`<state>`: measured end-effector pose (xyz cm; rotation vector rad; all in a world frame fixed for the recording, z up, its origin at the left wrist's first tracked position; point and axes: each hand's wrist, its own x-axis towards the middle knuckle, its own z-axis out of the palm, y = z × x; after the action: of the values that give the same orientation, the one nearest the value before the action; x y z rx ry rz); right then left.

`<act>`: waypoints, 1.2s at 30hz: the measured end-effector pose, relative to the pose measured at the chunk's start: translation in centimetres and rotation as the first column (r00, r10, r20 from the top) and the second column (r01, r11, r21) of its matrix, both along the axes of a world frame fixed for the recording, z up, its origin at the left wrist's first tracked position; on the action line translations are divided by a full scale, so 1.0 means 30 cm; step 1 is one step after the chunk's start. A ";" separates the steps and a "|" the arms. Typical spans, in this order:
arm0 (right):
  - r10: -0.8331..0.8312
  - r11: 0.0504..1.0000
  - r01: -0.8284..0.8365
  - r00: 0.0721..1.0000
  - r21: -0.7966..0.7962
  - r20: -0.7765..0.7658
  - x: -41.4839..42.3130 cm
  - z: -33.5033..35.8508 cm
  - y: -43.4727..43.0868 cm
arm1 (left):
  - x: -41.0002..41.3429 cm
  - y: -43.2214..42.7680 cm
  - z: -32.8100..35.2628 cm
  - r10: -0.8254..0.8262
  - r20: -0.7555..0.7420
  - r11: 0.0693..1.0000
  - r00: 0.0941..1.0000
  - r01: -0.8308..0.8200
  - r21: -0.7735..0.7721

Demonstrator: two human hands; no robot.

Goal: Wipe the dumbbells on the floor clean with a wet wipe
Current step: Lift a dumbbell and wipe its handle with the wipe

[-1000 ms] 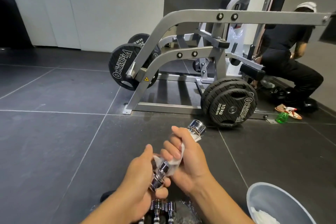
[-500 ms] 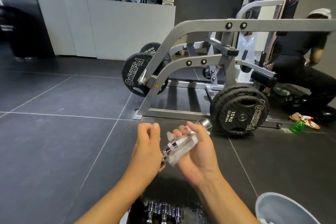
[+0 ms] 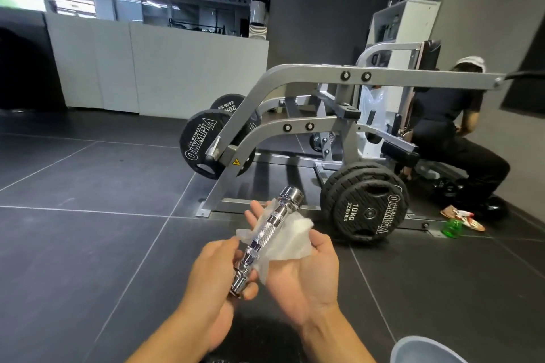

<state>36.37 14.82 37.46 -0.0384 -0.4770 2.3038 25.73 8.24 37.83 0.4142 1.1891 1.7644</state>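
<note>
left hand [image 3: 212, 277] pinches dumbbell [image 3: 267, 237] end; right hand [image 3: 306, 268] flat, grip wide, cradling wet wipe [image 3: 290, 240].

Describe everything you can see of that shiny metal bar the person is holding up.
The dumbbell handle is a polished chrome bar with a knurled middle grip, smooth bands and stepped collars at both ends. No weight plates are on it. It is held in the air, tilted, far end up and to the right. The left hand pinches its near lower end; its middle lies on a white wet wipe spread over the open right hand.
</note>
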 end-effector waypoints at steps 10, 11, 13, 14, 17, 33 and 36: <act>-0.177 0.983 0.181 0.942 0.013 0.286 -0.010 -0.005 0.006 | -0.050 0.023 -0.090 -0.116 -0.813 0.992 0.571 0.099 -0.073; -0.179 0.983 0.179 0.932 0.027 0.314 -0.013 -0.006 0.003 | -0.059 0.024 -0.092 -0.157 -0.789 0.986 0.594 0.141 -0.090; -0.161 0.987 0.143 0.903 0.076 0.398 -0.026 -0.006 -0.014 | -0.065 0.017 -0.096 -0.193 -0.712 0.976 0.675 0.204 -0.072; -0.145 0.989 0.116 0.885 0.092 0.443 -0.034 -0.003 -0.025 | -0.063 0.011 -0.095 -0.193 -0.671 0.975 0.716 0.215 -0.050; -0.120 0.993 0.103 0.869 0.063 0.481 -0.060 -0.010 -0.036 | -0.066 -0.005 -0.097 -0.178 -0.586 0.978 0.791 0.209 -0.015; -0.308 0.949 0.173 0.686 0.264 0.659 0.055 0.023 0.064 | -0.162 0.000 -0.048 -0.151 -0.195 0.971 0.969 0.183 0.154; -0.256 0.967 0.179 0.700 0.184 0.667 0.083 0.022 0.084 | -0.161 -0.019 -0.043 -0.166 -0.138 0.968 0.976 0.189 0.167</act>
<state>38.86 17.33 38.11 -0.8868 -0.9128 1.9585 20.89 7.66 36.52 0.7240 1.0450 1.7142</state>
